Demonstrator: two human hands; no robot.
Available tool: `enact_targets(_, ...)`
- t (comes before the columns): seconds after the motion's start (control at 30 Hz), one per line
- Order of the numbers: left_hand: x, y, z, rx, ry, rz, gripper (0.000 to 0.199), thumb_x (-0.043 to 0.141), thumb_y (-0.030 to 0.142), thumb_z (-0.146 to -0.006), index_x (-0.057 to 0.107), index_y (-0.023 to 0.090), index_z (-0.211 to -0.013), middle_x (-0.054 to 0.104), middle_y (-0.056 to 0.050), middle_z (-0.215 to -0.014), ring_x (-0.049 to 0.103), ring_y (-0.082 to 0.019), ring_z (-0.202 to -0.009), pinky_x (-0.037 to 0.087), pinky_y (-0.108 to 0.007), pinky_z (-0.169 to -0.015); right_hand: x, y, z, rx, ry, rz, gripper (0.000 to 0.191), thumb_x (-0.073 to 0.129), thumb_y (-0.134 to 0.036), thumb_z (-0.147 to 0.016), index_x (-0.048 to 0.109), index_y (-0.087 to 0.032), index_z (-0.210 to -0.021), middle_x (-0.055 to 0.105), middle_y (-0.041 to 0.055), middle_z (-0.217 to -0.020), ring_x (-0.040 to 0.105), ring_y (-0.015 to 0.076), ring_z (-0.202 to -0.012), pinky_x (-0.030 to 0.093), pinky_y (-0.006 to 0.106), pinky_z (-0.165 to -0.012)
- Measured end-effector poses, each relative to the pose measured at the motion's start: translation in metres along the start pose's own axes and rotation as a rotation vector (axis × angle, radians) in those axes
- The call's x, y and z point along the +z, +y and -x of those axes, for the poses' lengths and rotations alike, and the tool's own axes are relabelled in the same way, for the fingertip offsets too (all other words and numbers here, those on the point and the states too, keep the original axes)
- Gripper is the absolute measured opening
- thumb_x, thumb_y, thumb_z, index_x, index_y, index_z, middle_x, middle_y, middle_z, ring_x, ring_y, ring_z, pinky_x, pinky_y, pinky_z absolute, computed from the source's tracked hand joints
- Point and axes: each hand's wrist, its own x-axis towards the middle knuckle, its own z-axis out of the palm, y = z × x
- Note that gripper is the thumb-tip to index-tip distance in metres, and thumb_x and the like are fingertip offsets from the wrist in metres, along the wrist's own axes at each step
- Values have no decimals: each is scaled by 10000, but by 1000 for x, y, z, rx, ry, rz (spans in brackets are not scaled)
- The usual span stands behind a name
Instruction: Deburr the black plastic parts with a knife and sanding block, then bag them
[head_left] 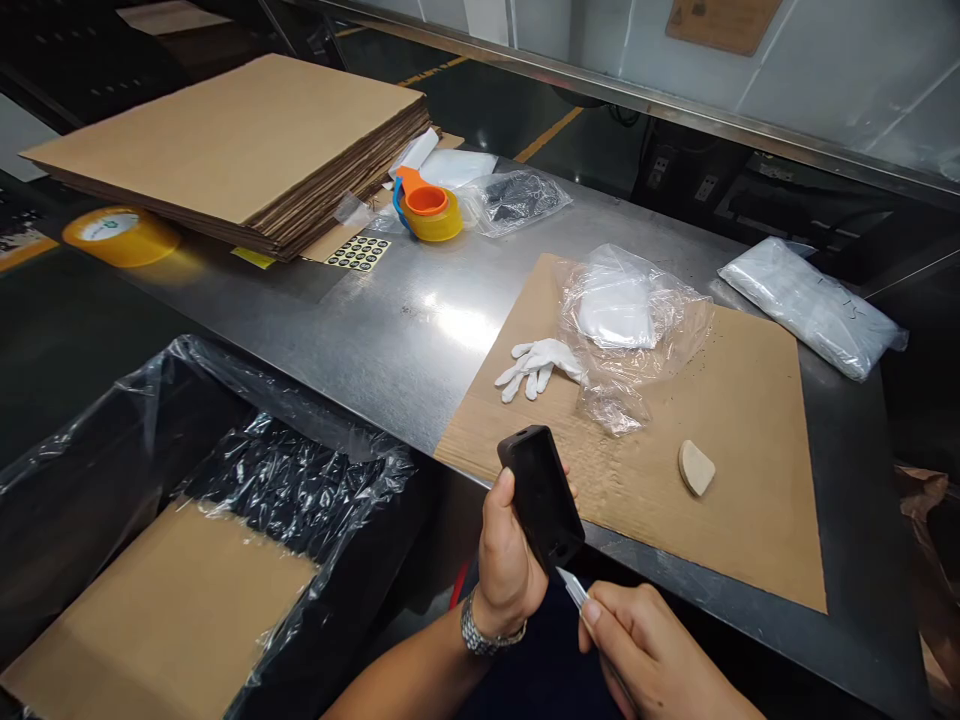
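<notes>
A black rectangular plastic part (541,492) with a hollow face is gripped in my left hand (508,555), thumb on its left side and fingers behind it. My right hand (637,635) is closed around a slim metallic knife (574,588). The blade tip is at the lower end of the black part; whether it touches cannot be made out. Beyond my hands, a white glove (538,367), a crumpled clear plastic bag (626,320) with white material inside, and a beige rounded block (697,468) lie on a cardboard sheet (750,400).
A cardboard stack (247,130), yellow tape roll (120,237), orange tape dispenser (427,205) and sticker sheet (358,254) lie on the metal table (360,340). At right is a white plastic-wrapped packet (814,305). A lined bin (375,470) holding cardboard stands lower left.
</notes>
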Motion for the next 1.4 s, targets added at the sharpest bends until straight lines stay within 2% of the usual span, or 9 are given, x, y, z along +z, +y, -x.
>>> enact_targets(0.17,0,-1,0,28,-1,12,402,465,448,-788,678,114,-855,687,-70,-788,613,-158,-680,488,-252,-636,2,1,-1,-3,9,0,409,278,-474,-916,465,-176,-706,364,-85,-368,341,48,-318,276,145,-360)
enact_targets(0.3,-1,-3,0,63,-22,25,420,442,452,-798,679,108,-838,681,-73,-751,604,-152,-647,479,-236,-583,4,2,-2,4,6,-28,420,273,-484,-914,468,-173,-709,359,-87,-365,334,46,-312,261,143,-351)
enact_targets(0.5,-3,-7,-2,142,28,101,423,440,474,-767,677,129,-833,673,-71,-730,610,-164,-638,494,-256,-575,-1,0,-1,-12,3,4,399,255,-450,-930,499,-168,-789,365,-92,-375,356,52,-334,287,149,-383)
enact_targets(0.6,-4,-9,-4,224,34,159,429,469,502,-719,676,142,-825,668,-66,-733,611,-177,-627,507,-281,-559,-3,-3,3,-191,205,331,320,278,-332,-939,502,-168,-781,433,-61,-452,415,72,-390,312,180,-414)
enact_targets(0.7,-4,-9,-5,288,45,224,392,503,494,-689,679,171,-824,669,-54,-759,613,-184,-636,519,-306,-573,-1,-5,5,-536,514,788,213,350,-160,-894,551,-125,-831,511,-17,-532,472,92,-422,310,216,-423)
enact_targets(0.77,-4,-8,-4,321,29,251,382,512,487,-684,680,196,-865,668,-51,-762,614,-186,-648,523,-320,-592,3,-5,3,-717,665,1029,207,386,-73,-852,588,-67,-896,529,-6,-514,486,96,-398,294,231,-400)
enact_targets(0.87,-4,-5,-2,378,-8,263,397,518,475,-685,658,241,-973,663,-49,-766,606,-182,-664,521,-321,-613,10,-4,0,-819,799,1240,223,414,-8,-801,628,-13,-865,489,-20,-430,440,88,-323,254,244,-356)
enact_targets(1.03,-2,-2,1,435,-56,282,414,530,468,-683,614,319,-1059,650,-36,-781,593,-176,-684,518,-315,-633,16,-4,-2,-825,809,1343,235,429,-9,-786,660,-3,-825,474,-17,-401,425,86,-297,240,245,-332)
enact_targets(1.4,-5,-3,4,483,-79,254,410,490,469,-709,616,298,-1059,632,-41,-795,577,-179,-687,511,-321,-644,17,-3,-4,-823,758,1320,266,399,7,-780,663,-23,-798,468,-24,-396,425,84,-284,215,240,-312)
